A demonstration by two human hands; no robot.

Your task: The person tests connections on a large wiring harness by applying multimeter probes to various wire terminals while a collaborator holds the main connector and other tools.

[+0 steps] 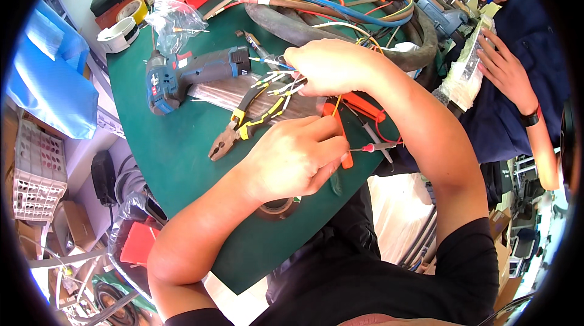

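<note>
My left hand (292,155) is closed around an orange-handled hand tool (344,143) over the green table (182,161). Just beyond it, my right hand (328,67) pinches a bundle of thin wires (281,81) with yellow and white sleeved ends that fan out to the left. A thin wire with a red end (367,147) sticks out to the right of my left hand. Yellow-and-black pliers (240,125) lie on the table just left of both hands. A roll of brown tape (277,207) sits partly under my left wrist.
A blue-grey cordless drill (188,73) lies left of the wires. Thick black hose coils with coloured cables (340,3) fill the far side. Tape rolls (125,28) and a plastic bag (173,18) sit far left. Another person's hands (505,67) work at the right.
</note>
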